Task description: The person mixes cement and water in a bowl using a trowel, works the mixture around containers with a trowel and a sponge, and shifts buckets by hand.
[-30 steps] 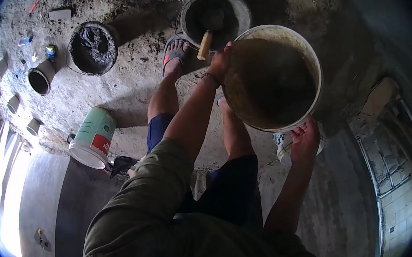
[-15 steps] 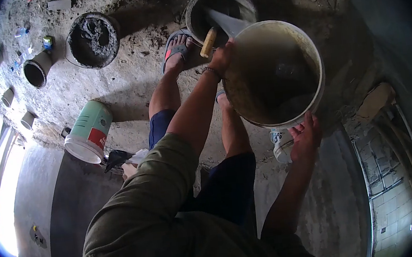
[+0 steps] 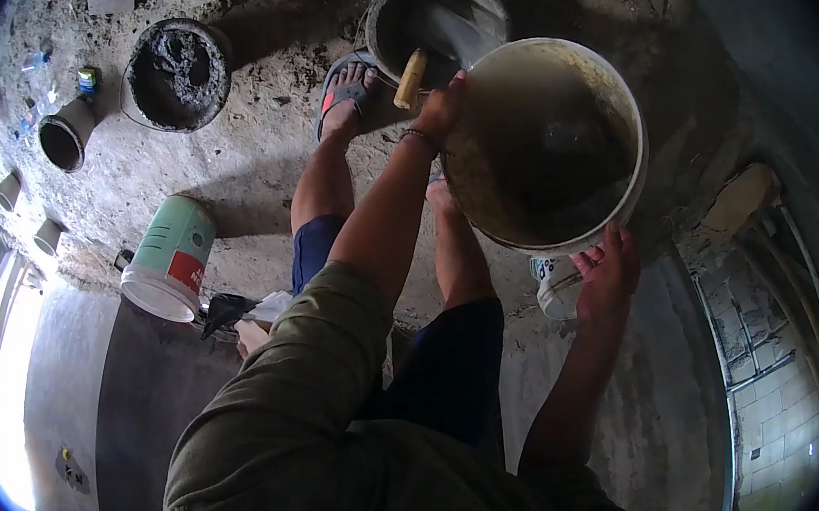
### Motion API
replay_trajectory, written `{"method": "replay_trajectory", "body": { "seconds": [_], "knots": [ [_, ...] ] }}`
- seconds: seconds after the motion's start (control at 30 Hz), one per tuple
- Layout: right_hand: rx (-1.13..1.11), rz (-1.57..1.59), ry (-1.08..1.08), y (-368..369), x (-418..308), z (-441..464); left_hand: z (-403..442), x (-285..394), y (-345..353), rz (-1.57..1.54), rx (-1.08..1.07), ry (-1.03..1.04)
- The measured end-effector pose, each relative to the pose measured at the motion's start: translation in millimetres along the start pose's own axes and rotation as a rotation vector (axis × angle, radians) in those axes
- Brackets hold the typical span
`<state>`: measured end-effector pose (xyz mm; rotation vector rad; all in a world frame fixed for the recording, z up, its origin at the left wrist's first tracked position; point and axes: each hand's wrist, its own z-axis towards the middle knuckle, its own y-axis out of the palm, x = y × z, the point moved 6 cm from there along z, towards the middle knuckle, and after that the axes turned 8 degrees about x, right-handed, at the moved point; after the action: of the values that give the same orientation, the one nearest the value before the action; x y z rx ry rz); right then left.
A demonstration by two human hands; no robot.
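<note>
A large, pale-rimmed bucket (image 3: 637, 177) of murky water is tipped between my hands. My left hand (image 3: 440, 113) grips its left rim, and my right hand (image 3: 611, 272) has its fingers curled under the near side. From the far edge, a stream of water (image 3: 454, 33) runs into a dark bucket (image 3: 379, 41) on the ground. A wooden handle (image 3: 411, 79) sticks out over that bucket's near rim, just beyond my left hand; the tool's other end is hard to make out.
A bucket of wet grey mortar (image 3: 179, 75) stands at the upper left. Below it lies a green and white paint bucket (image 3: 170, 256). A smaller dark-mouthed container (image 3: 63, 142) lies farther left. A white container (image 3: 558, 290) is partly hidden below my right hand. My sandalled foot (image 3: 346, 95) is beside the receiving bucket.
The poured stream looks wider and reaches into the lower bucket, where more pale water shows. Both hands keep their hold on the large bucket. The view has shifted slightly.
</note>
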<state>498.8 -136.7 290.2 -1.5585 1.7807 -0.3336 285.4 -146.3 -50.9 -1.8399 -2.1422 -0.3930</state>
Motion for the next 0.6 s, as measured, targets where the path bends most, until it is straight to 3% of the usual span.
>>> {"method": "replay_trajectory", "body": {
  "seconds": [0.1,0.3,0.5,0.6],
  "knots": [
    [0.012,-0.041,-0.003,-2.5,3.9,4.1,12.7,-19.8,4.4,-0.073,-0.082,-0.08],
    [0.016,0.018,0.01,-2.1,7.9,0.8,-16.7,21.0,0.4,-0.016,-0.122,0.186],
    [0.021,0.005,0.024,-4.2,10.7,-2.4,5.9,-10.5,6.9,-0.008,-0.123,-0.02],
    [-0.004,0.011,0.034,-2.2,12.4,-5.1,15.0,-23.6,11.0,-0.078,-0.23,0.124]
  ]
}}
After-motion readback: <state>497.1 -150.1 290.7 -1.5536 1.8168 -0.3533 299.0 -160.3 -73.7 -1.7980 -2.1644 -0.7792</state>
